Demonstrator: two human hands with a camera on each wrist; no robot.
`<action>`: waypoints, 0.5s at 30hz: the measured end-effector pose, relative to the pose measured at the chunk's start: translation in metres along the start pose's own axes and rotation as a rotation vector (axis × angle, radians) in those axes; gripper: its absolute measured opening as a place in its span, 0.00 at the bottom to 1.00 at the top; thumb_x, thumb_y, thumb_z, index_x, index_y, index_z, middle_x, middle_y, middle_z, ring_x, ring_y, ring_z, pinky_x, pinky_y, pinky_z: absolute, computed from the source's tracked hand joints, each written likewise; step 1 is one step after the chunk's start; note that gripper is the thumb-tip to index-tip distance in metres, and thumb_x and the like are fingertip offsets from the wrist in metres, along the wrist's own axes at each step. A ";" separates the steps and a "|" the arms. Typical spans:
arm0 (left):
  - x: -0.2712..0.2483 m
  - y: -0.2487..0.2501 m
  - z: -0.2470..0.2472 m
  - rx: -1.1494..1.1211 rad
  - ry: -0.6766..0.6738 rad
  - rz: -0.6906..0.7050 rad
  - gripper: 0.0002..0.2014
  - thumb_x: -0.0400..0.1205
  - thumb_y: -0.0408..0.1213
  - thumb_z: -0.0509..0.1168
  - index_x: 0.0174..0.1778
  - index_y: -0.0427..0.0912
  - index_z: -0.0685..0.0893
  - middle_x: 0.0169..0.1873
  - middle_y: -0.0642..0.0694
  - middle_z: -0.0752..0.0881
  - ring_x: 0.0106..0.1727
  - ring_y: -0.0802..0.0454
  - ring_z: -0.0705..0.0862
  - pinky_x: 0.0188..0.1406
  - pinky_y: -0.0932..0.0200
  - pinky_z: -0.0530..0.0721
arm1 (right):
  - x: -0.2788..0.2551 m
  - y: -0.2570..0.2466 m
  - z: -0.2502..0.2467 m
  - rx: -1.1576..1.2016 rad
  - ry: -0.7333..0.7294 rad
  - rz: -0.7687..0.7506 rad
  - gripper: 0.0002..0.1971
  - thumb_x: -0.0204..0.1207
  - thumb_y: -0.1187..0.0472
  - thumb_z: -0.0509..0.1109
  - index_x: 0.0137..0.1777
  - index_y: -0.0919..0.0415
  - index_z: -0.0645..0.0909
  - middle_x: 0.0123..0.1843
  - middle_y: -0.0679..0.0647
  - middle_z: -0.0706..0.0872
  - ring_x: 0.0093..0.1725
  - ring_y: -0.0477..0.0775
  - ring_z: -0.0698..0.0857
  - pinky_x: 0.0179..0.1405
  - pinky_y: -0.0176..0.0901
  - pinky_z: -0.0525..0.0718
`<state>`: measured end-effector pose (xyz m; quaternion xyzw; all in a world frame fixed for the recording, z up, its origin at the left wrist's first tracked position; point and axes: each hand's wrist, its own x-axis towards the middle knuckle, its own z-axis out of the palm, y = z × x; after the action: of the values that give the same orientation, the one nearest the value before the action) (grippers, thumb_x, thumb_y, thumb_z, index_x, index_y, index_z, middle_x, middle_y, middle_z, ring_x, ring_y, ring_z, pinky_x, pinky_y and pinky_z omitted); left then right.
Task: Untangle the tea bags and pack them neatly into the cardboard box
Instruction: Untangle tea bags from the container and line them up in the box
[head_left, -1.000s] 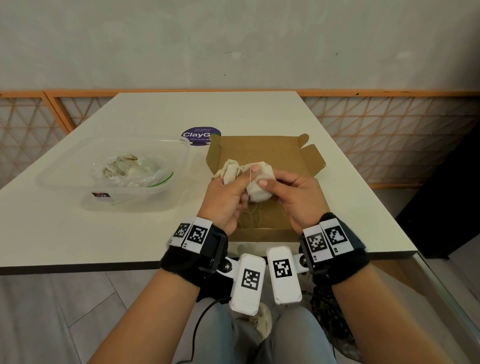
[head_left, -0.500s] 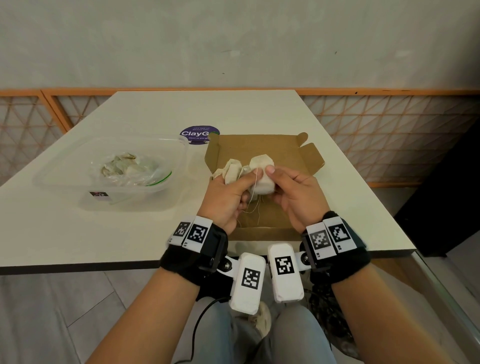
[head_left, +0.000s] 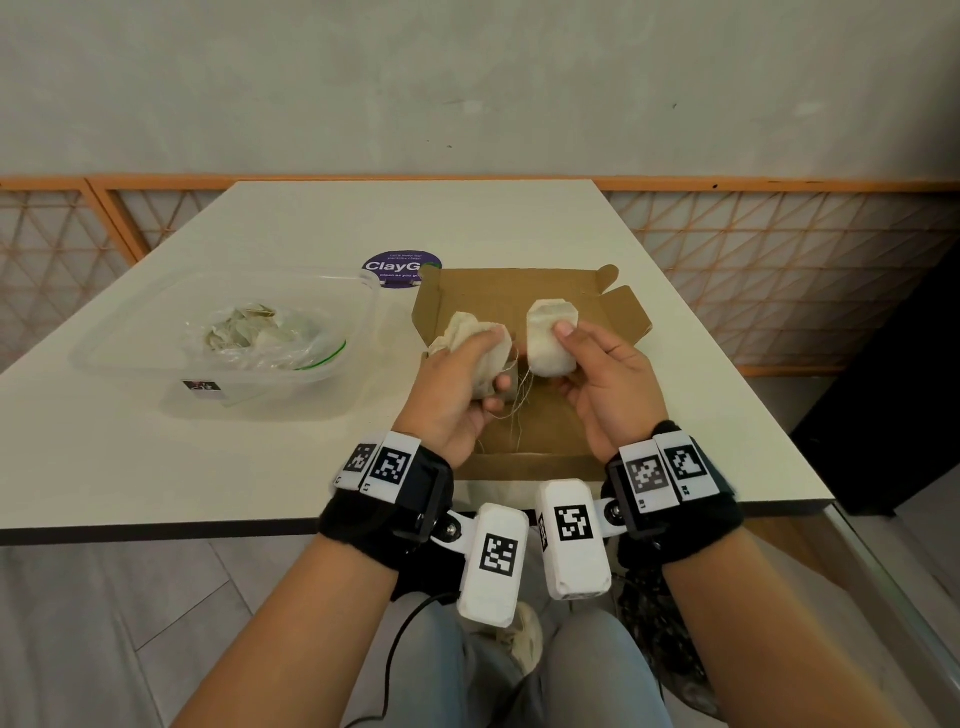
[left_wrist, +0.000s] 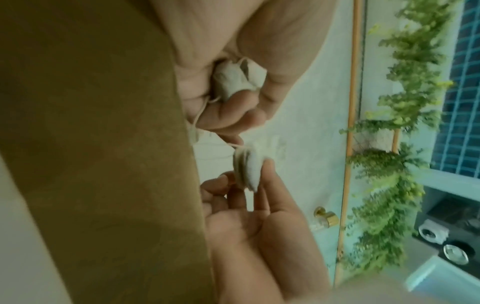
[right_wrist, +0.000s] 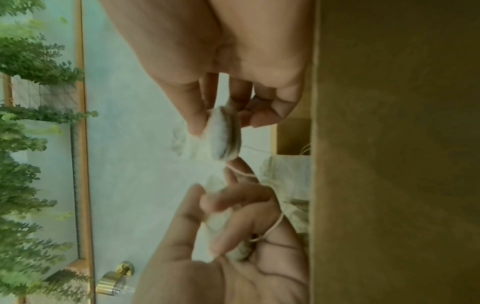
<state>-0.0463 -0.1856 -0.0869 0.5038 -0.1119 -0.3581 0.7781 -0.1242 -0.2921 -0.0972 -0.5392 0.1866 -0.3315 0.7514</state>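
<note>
An open brown cardboard box (head_left: 618, 317) lies flat on the white table (head_left: 260, 447) in front of me. Above it my left hand (head_left: 467, 374) grips a bunch of pale tea bags (head_left: 475, 338), seen crumpled between its fingers in the left wrist view (left_wrist: 235, 82). My right hand (head_left: 587, 364) pinches a single tea bag (head_left: 548, 340) between thumb and fingers, edge-on in the right wrist view (right_wrist: 224, 135). Thin strings (head_left: 519, 410) hang from both hands toward the box floor, and one string (right_wrist: 272, 228) runs across the left fingers.
A clear plastic tub (head_left: 156, 358) with a plastic bag of more tea bags (head_left: 260, 338) stands on the table to the left. A purple round sticker (head_left: 397, 267) lies behind the box. An orange lattice railing (head_left: 779, 260) borders the table.
My hands have pulled apart: the right hand drew one tea bag off to the right, away from the bunch in the left, leaving a gap with strings between them.
</note>
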 end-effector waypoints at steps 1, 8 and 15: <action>0.000 0.002 -0.001 -0.093 -0.007 -0.034 0.06 0.84 0.36 0.60 0.51 0.38 0.79 0.36 0.43 0.85 0.25 0.56 0.79 0.15 0.70 0.68 | 0.000 0.000 0.000 0.017 0.003 0.001 0.05 0.77 0.64 0.67 0.49 0.63 0.84 0.55 0.75 0.83 0.51 0.63 0.81 0.43 0.45 0.79; -0.002 0.004 -0.003 -0.226 0.010 -0.082 0.09 0.86 0.38 0.59 0.46 0.38 0.82 0.38 0.43 0.88 0.34 0.53 0.86 0.18 0.71 0.77 | -0.004 -0.006 -0.001 0.085 -0.098 0.040 0.05 0.72 0.67 0.68 0.38 0.60 0.85 0.43 0.57 0.87 0.47 0.54 0.84 0.48 0.47 0.81; 0.001 0.000 -0.003 -0.098 -0.068 -0.039 0.10 0.86 0.42 0.59 0.49 0.44 0.85 0.46 0.43 0.87 0.47 0.49 0.86 0.43 0.55 0.87 | -0.008 0.001 0.007 -0.162 -0.232 -0.001 0.09 0.72 0.72 0.69 0.40 0.58 0.88 0.51 0.56 0.86 0.56 0.53 0.83 0.64 0.50 0.81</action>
<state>-0.0438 -0.1846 -0.0880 0.4548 -0.1108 -0.3949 0.7905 -0.1257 -0.2814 -0.0970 -0.6328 0.1241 -0.2510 0.7219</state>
